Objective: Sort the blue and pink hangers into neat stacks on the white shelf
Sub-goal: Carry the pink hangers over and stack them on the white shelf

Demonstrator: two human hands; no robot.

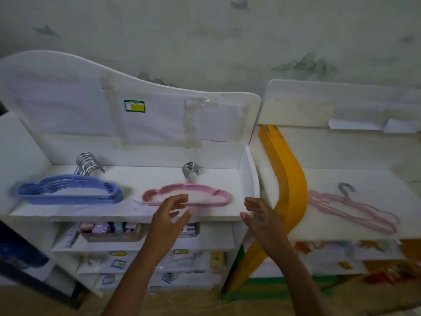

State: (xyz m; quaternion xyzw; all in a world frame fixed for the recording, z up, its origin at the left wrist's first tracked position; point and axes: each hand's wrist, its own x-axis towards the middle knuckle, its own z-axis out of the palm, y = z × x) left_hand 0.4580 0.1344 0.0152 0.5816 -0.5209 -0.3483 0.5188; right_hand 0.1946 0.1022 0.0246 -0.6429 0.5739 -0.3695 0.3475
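Presently, two stacks of hangers are seen on the top board of the white shelf (127,215). The blue hangers (68,190) are piled at about 9 o'clock from the picture's centre, their metal hooks (87,164) pointing toward the back panel. The pink hangers (185,195) are laid near the centre, a little toward 5 o'clock, with their own hooks (191,170) also turned to the back. Both stacks lie flat and are kept apart from each other by a bare strip of the board.

The left hand (169,221) is held in front of the pink stack, at its 6 o'clock edge. Its grip is open, the fingers spread and slightly curled, and nothing is held in it; whether the fingertips touch the pink hangers cannot be told, because this part is blurred. The right hand (262,218) is raised at 4 o'clock from the pink stack, just beside the right end wall of the shelf. Its grip is open too, palm turned inward, and it is empty.

On a second white surface (341,179) at 3 o'clock, more loose pink hangers (355,210) are lying, not stacked neatly. Between the two surfaces a curved yellow board (289,179) is standing. Below the top board, small boxes (102,228) are kept on a lower level.
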